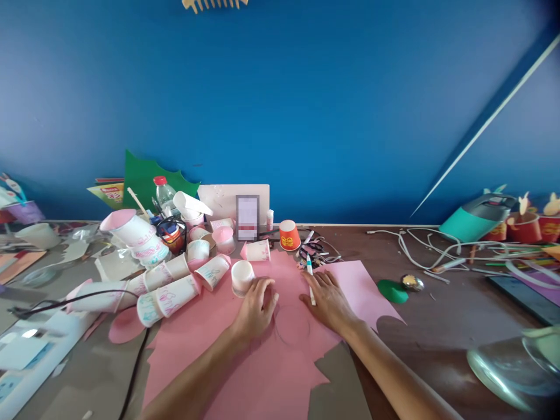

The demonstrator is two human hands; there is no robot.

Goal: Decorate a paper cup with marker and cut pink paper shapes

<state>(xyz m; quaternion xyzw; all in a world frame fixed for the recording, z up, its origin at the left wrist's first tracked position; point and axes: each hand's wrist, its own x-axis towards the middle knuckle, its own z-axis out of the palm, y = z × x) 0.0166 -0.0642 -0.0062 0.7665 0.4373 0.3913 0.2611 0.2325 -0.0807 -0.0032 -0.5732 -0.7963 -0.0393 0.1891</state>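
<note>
My left hand rests over the pink paper, fingers curved and thumb apart, with nothing visible between them. Its knuckles are close beside a white paper cup; I cannot tell whether they touch. A white marker with a teal band is under the fingers and thumb of my right hand, pointing away from me. Part of the marker is hidden by that hand. Between and below the hands, a thin circle outline is drawn on the pink paper, whose edges are jagged. A lighter pink sheet lies beside my right hand.
Several decorated paper cups crowd the left. A red cup stands upside down at the back near scissors. White cables, a green paper piece and a glass jar are on the right. A blue wall closes the back.
</note>
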